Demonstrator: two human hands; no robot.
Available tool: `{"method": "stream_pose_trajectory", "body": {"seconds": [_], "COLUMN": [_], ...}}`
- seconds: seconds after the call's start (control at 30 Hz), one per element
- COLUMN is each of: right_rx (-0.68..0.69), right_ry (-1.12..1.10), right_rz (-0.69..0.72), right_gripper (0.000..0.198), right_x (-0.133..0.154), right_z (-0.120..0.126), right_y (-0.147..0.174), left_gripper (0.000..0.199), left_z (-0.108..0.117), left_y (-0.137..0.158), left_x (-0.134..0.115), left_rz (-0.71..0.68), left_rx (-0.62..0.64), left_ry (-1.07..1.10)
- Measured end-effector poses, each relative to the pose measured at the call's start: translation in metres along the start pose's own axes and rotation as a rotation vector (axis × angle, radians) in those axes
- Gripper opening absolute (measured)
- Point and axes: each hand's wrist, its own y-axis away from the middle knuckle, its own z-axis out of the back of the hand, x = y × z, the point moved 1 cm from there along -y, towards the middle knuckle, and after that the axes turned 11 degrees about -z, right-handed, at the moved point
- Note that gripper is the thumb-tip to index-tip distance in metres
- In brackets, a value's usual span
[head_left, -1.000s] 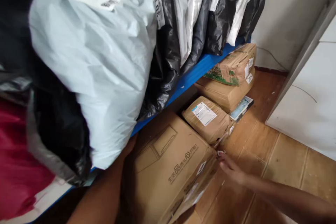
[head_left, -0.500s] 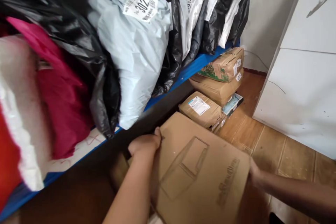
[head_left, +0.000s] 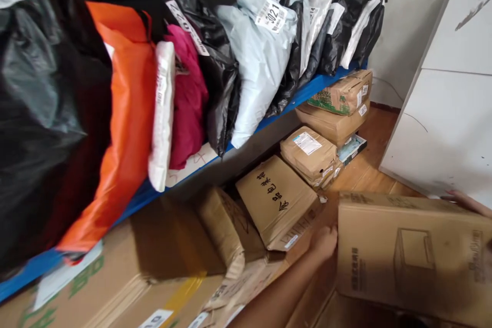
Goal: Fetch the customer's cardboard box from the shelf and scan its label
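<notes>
A large brown cardboard box [head_left: 415, 261], printed with a line drawing of an appliance, is held up at the lower right, over the wooden floor. My left hand [head_left: 325, 242] grips its left side, with some fingers hidden against the cardboard. At the right edge of view, my right hand [head_left: 467, 201] holds the box near its far top edge; much of this hand is out of frame. Left of the held box, another cardboard box [head_left: 279, 200] with black handwritten characters lies tilted under the shelf.
A blue shelf [head_left: 265, 122] carries several plastic mailer bags, among them an orange bag [head_left: 128, 92] and a pale blue bag [head_left: 261, 61]. Beneath it are open cartons [head_left: 172, 236] and a stack of parcels [head_left: 309, 154]. A white panel [head_left: 449, 123] stands at the right.
The held box has moved right, away from the shelf, and turned, with both hands still on it. The box with handwriting and the cartons under the shelf have come into view.
</notes>
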Motion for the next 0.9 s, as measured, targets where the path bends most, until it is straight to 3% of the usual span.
{"method": "stream_pose_trajectory", "body": {"seconds": [0.1, 0.13, 0.2, 0.3, 0.4, 0.5, 0.6, 0.7, 0.77, 0.9], "right_rx": [-0.119, -0.174, -0.214, 0.005, 0.428, 0.641, 0.701, 0.683, 0.695, 0.852], "right_ry": [-0.011, 0.037, 0.216, 0.377, 0.526, 0.646, 0.718, 0.793, 0.819, 0.967], "right_rz": [-0.201, -0.218, -0.111, 0.215, 0.536, 0.594, 0.436, 0.375, 0.49, 0.738], "right_gripper": [0.06, 0.056, 0.048, 0.05, 0.047, 0.077, 0.106, 0.108, 0.097, 0.057], "right_x": [-0.003, 0.007, 0.039, 0.105, 0.159, 0.188, 0.198, 0.195, 0.186, 0.154], "right_z": [0.026, 0.026, 0.007, -0.069, -0.175, -0.266, -0.321, -0.338, -0.332, -0.301], "right_y": [-0.027, -0.033, -0.034, -0.007, 0.045, 0.088, 0.105, 0.107, 0.111, 0.129], "left_gripper": [0.029, 0.025, 0.032, 0.045, 0.056, 0.07, 0.082, 0.093, 0.098, 0.094], "left_z": [0.006, 0.018, 0.051, 0.102, 0.133, 0.146, 0.158, 0.179, 0.196, 0.228], "left_y": [-0.002, -0.005, -0.015, -0.035, -0.056, -0.079, -0.105, -0.135, -0.156, -0.187], "left_x": [0.0, 0.001, 0.007, 0.023, 0.043, 0.06, 0.077, 0.09, 0.097, 0.109], "left_rz": [-0.05, -0.051, -0.011, 0.143, 0.302, 0.362, 0.429, 0.496, 0.468, 0.342], "left_rx": [-0.034, -0.092, -0.264, -0.545, -0.735, -0.802, -0.823, -0.824, -0.806, -0.682], "left_ry": [-0.01, -0.015, -0.033, -0.074, -0.131, -0.196, -0.22, -0.218, -0.263, -0.413]}}
